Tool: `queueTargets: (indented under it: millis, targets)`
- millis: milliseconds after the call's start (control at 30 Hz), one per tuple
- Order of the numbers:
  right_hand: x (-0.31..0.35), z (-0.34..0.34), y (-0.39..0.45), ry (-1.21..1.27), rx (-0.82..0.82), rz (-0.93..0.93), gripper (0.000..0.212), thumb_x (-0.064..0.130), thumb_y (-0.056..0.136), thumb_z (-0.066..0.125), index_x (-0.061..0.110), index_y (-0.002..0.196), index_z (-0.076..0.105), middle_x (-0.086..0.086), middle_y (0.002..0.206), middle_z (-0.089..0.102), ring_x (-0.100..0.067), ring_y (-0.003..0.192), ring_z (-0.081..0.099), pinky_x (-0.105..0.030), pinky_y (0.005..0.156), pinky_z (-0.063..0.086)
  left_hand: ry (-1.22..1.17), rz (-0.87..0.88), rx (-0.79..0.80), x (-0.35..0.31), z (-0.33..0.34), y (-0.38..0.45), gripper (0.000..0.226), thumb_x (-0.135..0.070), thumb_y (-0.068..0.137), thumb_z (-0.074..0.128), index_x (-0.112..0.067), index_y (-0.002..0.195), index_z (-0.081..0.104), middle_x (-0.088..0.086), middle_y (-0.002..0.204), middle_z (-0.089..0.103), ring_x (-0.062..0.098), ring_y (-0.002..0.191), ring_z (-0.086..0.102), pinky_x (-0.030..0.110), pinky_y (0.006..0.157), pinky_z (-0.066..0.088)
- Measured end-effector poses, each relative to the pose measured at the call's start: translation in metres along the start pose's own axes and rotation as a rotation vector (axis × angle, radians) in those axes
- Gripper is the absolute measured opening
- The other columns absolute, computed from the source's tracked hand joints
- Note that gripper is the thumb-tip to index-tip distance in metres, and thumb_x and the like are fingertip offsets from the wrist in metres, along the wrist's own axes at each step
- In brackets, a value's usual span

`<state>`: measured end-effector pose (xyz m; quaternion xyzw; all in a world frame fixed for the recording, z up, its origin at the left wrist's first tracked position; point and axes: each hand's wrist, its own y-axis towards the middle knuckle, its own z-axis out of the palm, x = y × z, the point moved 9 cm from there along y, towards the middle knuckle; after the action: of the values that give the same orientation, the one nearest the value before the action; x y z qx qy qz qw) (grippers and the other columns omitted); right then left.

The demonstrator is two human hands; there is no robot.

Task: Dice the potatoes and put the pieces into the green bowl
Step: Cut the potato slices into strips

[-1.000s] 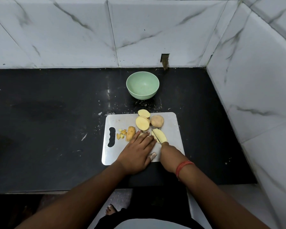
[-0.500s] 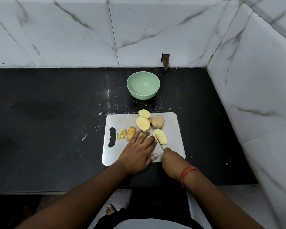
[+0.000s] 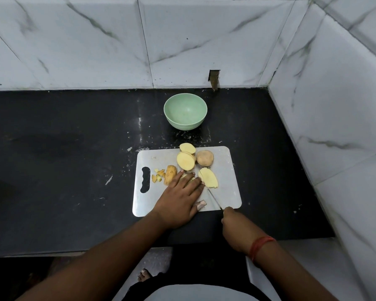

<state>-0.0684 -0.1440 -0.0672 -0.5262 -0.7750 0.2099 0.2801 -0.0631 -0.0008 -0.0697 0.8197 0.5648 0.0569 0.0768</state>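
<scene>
On a grey cutting board (image 3: 224, 192), our left hand (image 3: 178, 199) presses flat, fingers straight, on a potato piece (image 3: 188, 177); our right hand (image 3: 233, 224), at five o'clock, clenches a knife (image 3: 214, 199); wet-cut potato slices (image 3: 208, 178) look firm and probably slippery, so we judge pinching their dry skin edges safest; the green bowl (image 3: 185, 122) at twelve o'clock sits empty.

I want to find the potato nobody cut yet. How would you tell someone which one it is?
Find the white cutting board on the black counter, just in front of the green bowl. Near its far edge sits the whole potato, beside pale yellow slices. It is the only round one with brown skin all over.
</scene>
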Motion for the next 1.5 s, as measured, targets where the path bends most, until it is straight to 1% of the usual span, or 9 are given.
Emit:
queueTargets:
  millis: [267, 433, 733, 933, 1000, 1067, 1200, 1300, 1500]
  targets:
    - [-0.024, -0.043, -0.007, 0.232, -0.110, 0.006, 0.014, 0.018, 0.102, 0.038, 0.009, 0.092, 0.042, -0.009, 0.084, 0.054, -0.021, 0.072, 0.050, -0.028, 0.064, 0.035, 0.002, 0.029, -0.043, -0.005, -0.004, -0.001, 0.055, -0.048, 0.104, 0.043, -0.007, 0.137, 0.058, 0.015, 0.144, 0.054, 0.032, 0.141, 0.042, 0.053, 0.123, 0.020]
    - [-0.031, -0.062, 0.026, 0.031, -0.144, 0.036, 0.017, 0.009, 0.094, 0.039, 0.006, 0.109, 0.046, -0.019, 0.102, 0.061, -0.034, 0.089, 0.061, -0.031, 0.069, 0.039, 0.022, 0.100, 0.002, -0.010, -0.003, 0.002, 0.058, -0.051, 0.105, 0.037, -0.009, 0.140, 0.056, 0.012, 0.144, 0.053, 0.032, 0.143, 0.040, 0.054, 0.123, 0.019]
    - [-0.019, -0.089, 0.050, -0.302, -0.162, -0.051, 0.025, 0.019, 0.092, 0.046, 0.017, 0.117, 0.044, -0.010, 0.102, 0.062, -0.027, 0.080, 0.055, -0.035, 0.071, 0.049, -0.007, 0.155, 0.004, -0.034, -0.004, 0.013, 0.062, -0.053, 0.104, 0.036, -0.007, 0.143, 0.054, 0.014, 0.144, 0.052, 0.030, 0.137, 0.044, 0.049, 0.124, 0.019]
    - [-0.046, -0.085, 0.045, 0.122, -0.159, 0.058, 0.009, 0.020, 0.099, 0.042, 0.014, 0.092, 0.042, -0.018, 0.101, 0.062, -0.028, 0.072, 0.057, -0.029, 0.062, 0.043, -0.121, -0.168, -0.058, -0.009, -0.013, 0.014, 0.062, -0.051, 0.104, 0.036, -0.005, 0.142, 0.054, 0.014, 0.143, 0.051, 0.029, 0.138, 0.043, 0.047, 0.126, 0.013]
    - [-0.052, -0.082, 0.040, 0.441, -0.245, 0.103, 0.008, 0.019, 0.101, 0.037, 0.015, 0.095, 0.041, -0.019, 0.093, 0.063, -0.034, 0.071, 0.065, -0.032, 0.054, 0.052, -0.104, -0.232, -0.016, 0.001, -0.011, 0.015, 0.066, -0.052, 0.104, 0.031, -0.005, 0.144, 0.052, 0.012, 0.145, 0.050, 0.028, 0.141, 0.040, 0.046, 0.127, 0.010]
    - [-0.051, -0.079, 0.044, 0.650, -0.335, 0.117, 0.013, 0.019, 0.101, 0.036, 0.014, 0.107, 0.046, -0.020, 0.096, 0.064, -0.037, 0.079, 0.068, -0.042, 0.065, 0.059, -0.096, -0.234, 0.006, 0.002, -0.009, 0.018, 0.067, -0.053, 0.104, 0.029, -0.005, 0.144, 0.053, 0.012, 0.147, 0.052, 0.028, 0.145, 0.037, 0.045, 0.127, 0.007]
    - [-0.039, -0.084, 0.059, 0.590, -0.452, 0.127, 0.018, 0.015, 0.098, 0.041, 0.009, 0.108, 0.055, -0.014, 0.108, 0.062, -0.029, 0.096, 0.062, -0.043, 0.088, 0.052, -0.103, -0.234, 0.006, -0.002, -0.012, 0.026, 0.069, -0.053, 0.104, 0.025, -0.004, 0.141, 0.056, 0.012, 0.147, 0.055, 0.026, 0.148, 0.035, 0.040, 0.126, 0.002]
    - [-0.024, -0.090, 0.063, 0.513, -0.499, 0.071, 0.025, 0.012, 0.100, 0.041, 0.003, 0.116, 0.057, -0.015, 0.118, 0.056, -0.028, 0.104, 0.057, -0.033, 0.088, 0.045, -0.135, -0.253, 0.011, 0.000, -0.012, 0.027, 0.069, -0.053, 0.105, 0.024, -0.004, 0.140, 0.057, 0.012, 0.146, 0.056, 0.026, 0.148, 0.035, 0.037, 0.126, 0.000]
    - [-0.017, -0.091, 0.067, 0.517, -0.517, 0.026, 0.023, 0.009, 0.099, 0.042, 0.002, 0.114, 0.058, -0.015, 0.119, 0.055, -0.028, 0.104, 0.056, -0.032, 0.088, 0.044, -0.214, -0.281, 0.028, -0.003, -0.004, 0.024, 0.071, -0.055, 0.105, 0.023, -0.004, 0.145, 0.053, 0.012, 0.152, 0.050, 0.025, 0.152, 0.028, 0.037, 0.127, 0.004]
